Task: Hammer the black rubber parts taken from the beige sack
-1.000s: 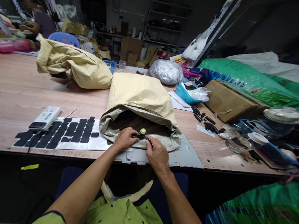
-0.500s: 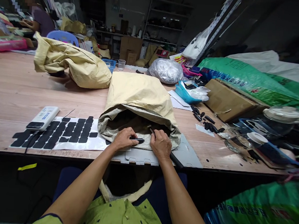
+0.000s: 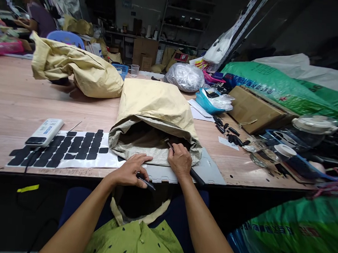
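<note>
My left hand (image 3: 132,171) is closed around a slim black pen-shaped piece (image 3: 147,182) at the table's front edge, above the dark mouth of a second sack (image 3: 155,214) at my lap. My right hand (image 3: 180,160) rests at the open mouth of a cream sack (image 3: 155,99) lying on the table. Its fingers grip a thin dark stick with a metallic tip (image 3: 168,141), pointing into the sack. A thick black rod (image 3: 197,176) shows beside my right wrist; whether it joins that stick I cannot tell. The sack's inside is too dark to make out.
Left lies a white sheet of black stickers (image 3: 82,146) beside a white device (image 3: 44,133) with a cable. A full cream sack (image 3: 83,68) lies behind. To the right are loose black pieces (image 3: 234,139), a cardboard box (image 3: 257,109) and a clear lidded jar (image 3: 313,129). A person (image 3: 40,21) sits far left.
My left hand has drawn back from the sack's mouth toward me, bringing the black pen-shaped piece over the table edge. My right hand stays at the sack. The view has shifted slightly.
</note>
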The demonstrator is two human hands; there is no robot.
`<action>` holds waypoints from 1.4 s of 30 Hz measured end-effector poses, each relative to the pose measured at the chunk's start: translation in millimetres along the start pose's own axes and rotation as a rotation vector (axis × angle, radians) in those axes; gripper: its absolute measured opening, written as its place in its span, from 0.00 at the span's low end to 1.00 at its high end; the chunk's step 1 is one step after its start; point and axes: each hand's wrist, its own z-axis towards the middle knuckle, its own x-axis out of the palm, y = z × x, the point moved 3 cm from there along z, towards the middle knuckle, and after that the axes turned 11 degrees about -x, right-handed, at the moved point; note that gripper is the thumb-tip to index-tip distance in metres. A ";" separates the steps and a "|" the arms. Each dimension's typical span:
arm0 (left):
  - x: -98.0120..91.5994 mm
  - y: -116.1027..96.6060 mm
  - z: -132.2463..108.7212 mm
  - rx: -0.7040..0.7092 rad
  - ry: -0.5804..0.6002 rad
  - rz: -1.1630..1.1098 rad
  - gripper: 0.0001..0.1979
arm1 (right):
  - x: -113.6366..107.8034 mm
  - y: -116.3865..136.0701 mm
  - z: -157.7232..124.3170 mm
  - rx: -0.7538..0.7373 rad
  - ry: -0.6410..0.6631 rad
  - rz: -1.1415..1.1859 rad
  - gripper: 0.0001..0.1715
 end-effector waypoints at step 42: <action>-42.4 -6.1 56.6 -0.338 -0.532 0.403 0.12 | 1.2 0.1 0.5 0.002 -0.003 -0.019 0.07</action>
